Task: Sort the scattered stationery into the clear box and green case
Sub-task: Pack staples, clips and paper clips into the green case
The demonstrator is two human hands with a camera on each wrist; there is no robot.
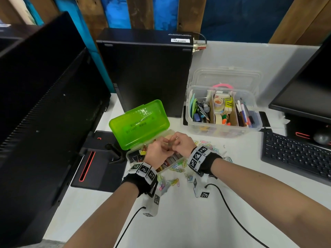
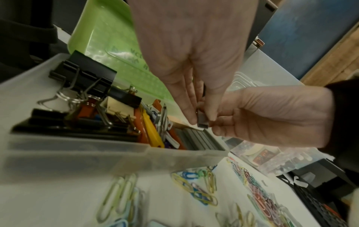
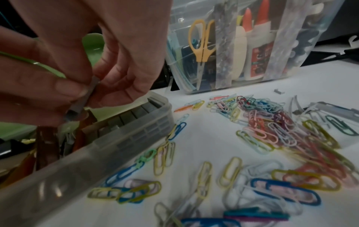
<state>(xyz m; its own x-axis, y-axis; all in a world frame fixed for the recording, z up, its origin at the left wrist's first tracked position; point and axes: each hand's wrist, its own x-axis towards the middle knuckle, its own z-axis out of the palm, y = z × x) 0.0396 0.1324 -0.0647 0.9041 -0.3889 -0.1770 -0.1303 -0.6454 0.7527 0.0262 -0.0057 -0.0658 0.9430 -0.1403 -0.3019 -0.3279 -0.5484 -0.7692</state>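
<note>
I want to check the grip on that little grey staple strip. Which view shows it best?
The left wrist view: the staple strip shows unblocked, pinched by fingertips of the left hand and right hand above the green case. The right wrist view shows it blurrier, partly covered. The head view hides it behind both hands.

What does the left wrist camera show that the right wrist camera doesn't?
Only the left wrist view shows the black binder clips packed at one end of the green case. Only the right wrist view shows the yellow-handled scissors and glue bottle through the clear box wall. Both show the left hand and right hand pinching a grey staple strip over the case, with coloured paper clips loose on the table.
</note>
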